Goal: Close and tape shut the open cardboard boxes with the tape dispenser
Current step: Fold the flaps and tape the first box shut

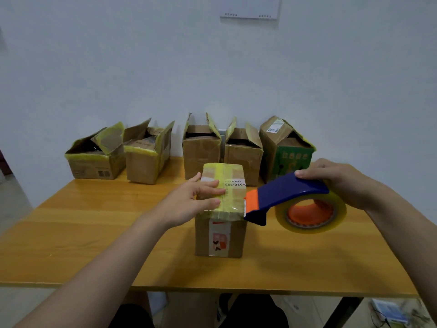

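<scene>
taped box [221, 235], top label [237, 183], partly hidden number "030-55"

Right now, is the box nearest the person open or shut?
Shut: the box top lies flat under tape, left hand resting on it.

— Bright?
— Evenly, softly lit; the wall [142, 67] looks bluish, faint sheen on the table [82, 233].
— Sharp?
— Centre yes; slightly soft and bowed toward seven and five o'clock.

Five open cardboard boxes [95, 159] [146, 162] [201, 157] [243, 159] [287, 152], one closed box [221, 237], one tape dispenser [288, 192], two hands [189, 202] [340, 178], one table [94, 245]
</scene>
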Available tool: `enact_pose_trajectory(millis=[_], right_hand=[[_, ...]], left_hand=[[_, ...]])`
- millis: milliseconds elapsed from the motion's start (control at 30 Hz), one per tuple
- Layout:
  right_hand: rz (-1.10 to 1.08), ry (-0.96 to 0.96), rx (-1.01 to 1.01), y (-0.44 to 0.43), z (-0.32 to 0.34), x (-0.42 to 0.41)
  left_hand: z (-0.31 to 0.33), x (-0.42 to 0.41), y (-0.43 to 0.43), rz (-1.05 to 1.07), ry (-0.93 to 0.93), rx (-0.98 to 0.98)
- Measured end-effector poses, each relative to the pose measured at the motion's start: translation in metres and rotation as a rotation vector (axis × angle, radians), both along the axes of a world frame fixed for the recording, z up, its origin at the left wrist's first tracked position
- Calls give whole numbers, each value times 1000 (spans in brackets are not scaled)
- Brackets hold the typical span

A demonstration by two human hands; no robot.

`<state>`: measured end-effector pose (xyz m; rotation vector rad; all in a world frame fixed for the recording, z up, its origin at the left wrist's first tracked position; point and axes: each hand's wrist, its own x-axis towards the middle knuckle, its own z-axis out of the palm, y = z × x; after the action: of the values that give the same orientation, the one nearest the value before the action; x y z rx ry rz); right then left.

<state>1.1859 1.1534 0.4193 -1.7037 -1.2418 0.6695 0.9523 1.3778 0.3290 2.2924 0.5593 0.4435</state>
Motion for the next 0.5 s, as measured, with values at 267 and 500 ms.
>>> enact_pose_trajectory(millis=[267,500], right_hand=[[-118,-54,16,-1,1,-7],[-94,-25,-22,-2,-3,-5]], left_hand=[[25,30,-17,121,211,406],[2,29,-7,80,85,136]])
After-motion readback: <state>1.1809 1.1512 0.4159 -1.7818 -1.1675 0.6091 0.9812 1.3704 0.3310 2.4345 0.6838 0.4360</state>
